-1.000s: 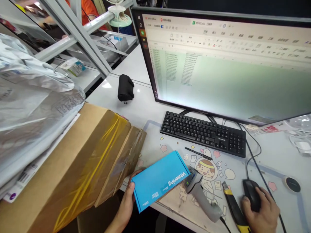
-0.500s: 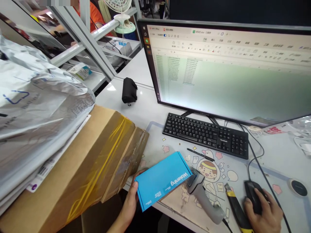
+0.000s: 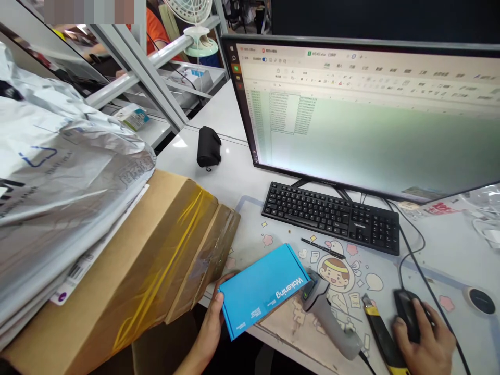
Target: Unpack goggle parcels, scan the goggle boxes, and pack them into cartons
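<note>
Both hands are working at a white desk (image 3: 219, 172) facing a monitor (image 3: 351, 114) showing a spreadsheet: the left hand (image 3: 209, 325) is gripping a blue Wakening box (image 3: 263, 290) at six o'clock, and the right hand (image 3: 425, 333) is curled over a black mouse (image 3: 406, 315) at four o'clock. A taped cardboard carton (image 3: 144, 260) is sitting at eight o'clock under silver mailers (image 3: 58, 156), its contents hidden; a barcode scanner (image 3: 328, 317) is lying just beside the box.

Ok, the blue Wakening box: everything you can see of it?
The blue box is a flat rectangular carton, apparently printed cardboard, with "Wakening" in white along one edge of its top face and small white print near the opposite corner. It looks closed and undamaged. The left hand holds it by one end, tilted, over the desk mat edge. Its far corner sits by the grey barcode scanner; contact is unclear.
</note>
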{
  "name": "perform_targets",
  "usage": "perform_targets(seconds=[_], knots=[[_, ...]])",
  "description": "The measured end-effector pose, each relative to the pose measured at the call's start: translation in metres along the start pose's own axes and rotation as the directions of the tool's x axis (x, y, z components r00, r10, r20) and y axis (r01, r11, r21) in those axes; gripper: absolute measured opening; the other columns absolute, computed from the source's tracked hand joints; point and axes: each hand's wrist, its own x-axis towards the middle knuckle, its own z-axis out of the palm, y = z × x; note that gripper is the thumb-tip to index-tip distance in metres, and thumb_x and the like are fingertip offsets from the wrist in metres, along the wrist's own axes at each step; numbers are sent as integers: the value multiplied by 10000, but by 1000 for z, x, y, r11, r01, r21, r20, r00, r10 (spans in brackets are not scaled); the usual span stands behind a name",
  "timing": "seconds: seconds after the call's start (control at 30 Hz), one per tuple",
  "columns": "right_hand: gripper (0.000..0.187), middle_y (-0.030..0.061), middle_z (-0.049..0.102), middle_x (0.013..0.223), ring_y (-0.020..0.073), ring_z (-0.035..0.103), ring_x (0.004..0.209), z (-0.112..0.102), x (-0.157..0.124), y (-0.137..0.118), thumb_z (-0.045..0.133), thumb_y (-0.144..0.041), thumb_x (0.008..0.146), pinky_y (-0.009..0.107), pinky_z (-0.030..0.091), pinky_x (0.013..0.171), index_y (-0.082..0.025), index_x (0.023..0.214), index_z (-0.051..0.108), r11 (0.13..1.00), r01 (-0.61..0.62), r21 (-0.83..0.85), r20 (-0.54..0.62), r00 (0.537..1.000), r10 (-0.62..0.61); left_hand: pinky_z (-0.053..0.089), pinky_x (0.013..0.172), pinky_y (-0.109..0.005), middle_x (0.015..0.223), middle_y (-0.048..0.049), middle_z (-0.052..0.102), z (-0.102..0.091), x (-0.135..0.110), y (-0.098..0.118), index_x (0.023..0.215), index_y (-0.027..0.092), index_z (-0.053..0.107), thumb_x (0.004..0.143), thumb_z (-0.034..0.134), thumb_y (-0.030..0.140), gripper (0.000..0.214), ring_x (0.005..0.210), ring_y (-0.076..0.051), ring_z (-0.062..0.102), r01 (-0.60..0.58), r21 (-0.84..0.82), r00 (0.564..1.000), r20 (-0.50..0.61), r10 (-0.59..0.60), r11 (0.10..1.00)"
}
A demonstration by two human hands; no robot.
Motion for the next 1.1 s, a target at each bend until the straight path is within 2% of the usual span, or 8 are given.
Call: perform_targets(seconds=[0.33,0.47,0.53,0.6,0.73,0.83,0.93,1.1], knots=[[660,257,611,1437,467,605,1336,-2,4,-8,622,-508,960,645,461,1142,-105,1482,592,994,-99,41,29,995,97,316,1344,-542,1690,-129,497,-7,-2,-3,1547,249,588,910,621,835,867,1620,-408,359,6,49,999,39,-8,999],[723,281,612,1402,499,597,1324,-12,12,-12,627,-547,946,671,474,1106,-74,1489,569,990,-129,54,2,992,129,212,1377,-536,1750,-163,390,-10,-12,9,1607,271,531,717,740,929,1126,1664,-442,248,-111,156,981,174,83,981],[723,284,634,1338,499,625,1257,-19,13,-31,634,-551,944,672,503,1055,-66,1478,576,987,-143,68,-29,989,145,228,1362,-571,1763,-192,346,-8,-16,14,1686,303,407,543,852,923,1374,1664,-479,220,-152,165,962,252,107,974],[708,266,643,1317,475,644,1200,-24,6,-66,623,-545,966,656,532,1015,-95,1508,554,978,-161,133,-14,986,164,275,1336,-596,1772,-214,309,-4,-20,17,1748,344,228,442,936,861,1574,1662,-496,211,-164,167,946,307,107,972],[714,213,578,1481,444,614,1307,-26,-23,-159,592,-520,1027,621,554,1046,-245,1648,373,940,-191,282,218,967,131,349,1296,-592,1791,-224,253,6,-29,18,1761,394,-40,441,994,784,1722,1643,-492,277,-192,190,931,345,118,963],[754,209,573,1501,477,600,1331,-19,-41,-202,568,-550,1026,656,537,1050,-302,1677,277,931,-253,264,305,937,168,365,1279,-610,1796,-249,217,12,-36,18,1743,396,-145,462,1000,771,1758,1601,-492,372,-206,185,924,359,129,961],[745,243,620,1421,507,620,1267,-10,-40,-211,520,-490,1011,674,507,1033,-236,1667,275,934,-293,202,338,916,214,388,1253,-635,1790,-262,215,20,-42,20,1753,387,-94,452,1066,651,1763,1576,-498,409,-237,255,937,316,151,938],[770,294,635,1350,470,634,1230,-15,-4,-225,523,-322,937,587,493,1051,-65,1632,314,931,-347,111,500,829,249,397,1251,-631,1753,-238,307,45,-53,41,1732,334,213,491,1070,519,1519,1594,-477,387,-252,313,963,176,205,916]])
